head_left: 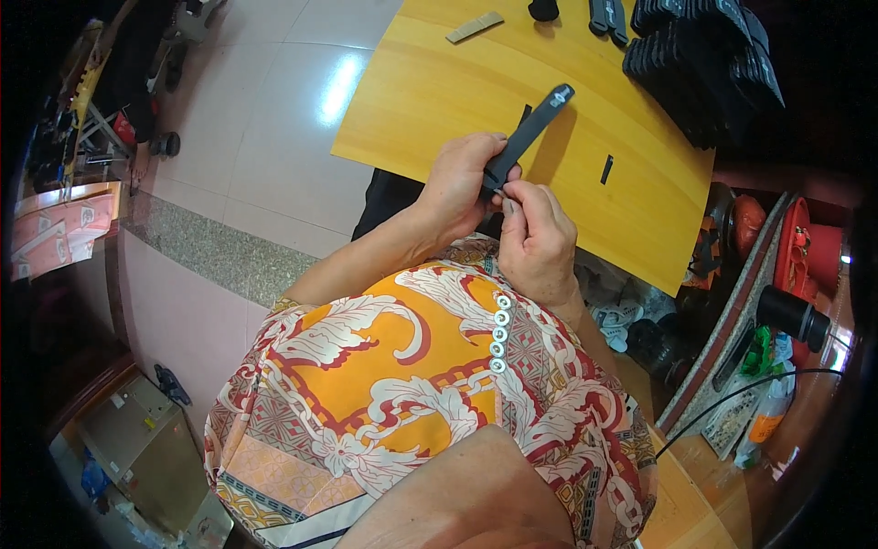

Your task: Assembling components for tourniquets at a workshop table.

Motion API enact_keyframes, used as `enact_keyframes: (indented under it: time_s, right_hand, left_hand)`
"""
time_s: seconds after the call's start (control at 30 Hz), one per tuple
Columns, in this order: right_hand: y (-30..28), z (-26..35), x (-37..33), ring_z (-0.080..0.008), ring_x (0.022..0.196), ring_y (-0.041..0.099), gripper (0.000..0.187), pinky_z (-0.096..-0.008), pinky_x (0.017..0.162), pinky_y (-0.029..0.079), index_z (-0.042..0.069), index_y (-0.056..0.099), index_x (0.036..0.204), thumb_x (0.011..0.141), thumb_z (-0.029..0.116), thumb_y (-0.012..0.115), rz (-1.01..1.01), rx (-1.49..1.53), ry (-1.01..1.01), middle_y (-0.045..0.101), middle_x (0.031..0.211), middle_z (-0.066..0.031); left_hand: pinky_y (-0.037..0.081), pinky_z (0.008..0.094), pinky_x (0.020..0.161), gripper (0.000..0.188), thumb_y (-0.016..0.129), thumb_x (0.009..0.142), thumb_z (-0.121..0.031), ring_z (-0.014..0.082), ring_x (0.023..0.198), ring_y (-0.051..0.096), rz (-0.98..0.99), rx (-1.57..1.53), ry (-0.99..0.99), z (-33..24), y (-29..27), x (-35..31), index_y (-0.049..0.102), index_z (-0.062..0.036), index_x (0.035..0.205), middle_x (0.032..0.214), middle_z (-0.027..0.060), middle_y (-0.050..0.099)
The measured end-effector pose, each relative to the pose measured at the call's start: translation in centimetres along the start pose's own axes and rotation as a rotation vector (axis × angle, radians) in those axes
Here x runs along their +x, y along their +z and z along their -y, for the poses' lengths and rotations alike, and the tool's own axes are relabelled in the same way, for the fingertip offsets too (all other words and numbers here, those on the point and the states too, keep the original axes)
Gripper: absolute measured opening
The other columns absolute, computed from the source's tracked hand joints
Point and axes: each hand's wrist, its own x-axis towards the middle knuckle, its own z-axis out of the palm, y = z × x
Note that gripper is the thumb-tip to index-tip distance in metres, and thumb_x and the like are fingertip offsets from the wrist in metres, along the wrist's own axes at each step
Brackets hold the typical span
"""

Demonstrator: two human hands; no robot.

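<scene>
My left hand (455, 183) is closed around a flat black strap (532, 133), its thumb lying along the strap. The strap slants up and away to the right, with a small pale mark near its rounded far end. At the strap's lower end, the thumb and forefinger of my right hand (541, 242) are pinched together. What they grip is too small and covered to make out. Both hands are above my lap, at the near edge of the yellow table (421, 91). On the table, a short black strip (607, 169) lies right of the strap.
Stacked black pieces (681, 78) fill the table's far right, beside more black straps (608, 18). A tan strip (475, 27) lies at the far left. Patterned cloth (366, 366) with several silvery discs (499, 334) in a row covers my lap. A cluttered shelf (732, 366) stands right.
</scene>
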Motion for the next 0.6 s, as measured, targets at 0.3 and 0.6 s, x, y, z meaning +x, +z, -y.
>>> enact_keyframes:
  time_s: [0.3, 0.6]
  right_hand:
    - [0.00, 0.30, -0.05, -0.0360, 0.068, 0.055, 0.025, -0.0420, 0.057, 0.043, -0.001, 0.052, 0.095, 0.071, -0.007, 0.055, -0.076, -0.034, -0.024, 0.053, 0.077, -0.0166]
    - [0.30, 0.29, 0.34, -0.0281, 0.067, 0.058, 0.013, -0.0335, 0.059, 0.046, -0.003, 0.052, 0.089, 0.077, -0.007, 0.052, -0.100, 0.104, 0.083, 0.057, 0.075, -0.0145]
  left_hand:
    - [0.034, 0.0203, 0.042, 0.023, 0.040, 0.091, -0.025, 0.0065, 0.048, 0.042, -0.016, 0.212, 0.385, 0.60, 1.28, -0.92, 0.051, -0.0051, 0.089, 0.065, 0.0033, 0.052]
    - [0.034, 0.0200, 0.043, 0.026, 0.040, 0.093, -0.025, 0.0061, 0.048, 0.042, -0.047, 0.348, 0.554, 0.56, 1.08, -0.56, 0.052, -0.0019, 0.094, 0.064, 0.0034, 0.052]
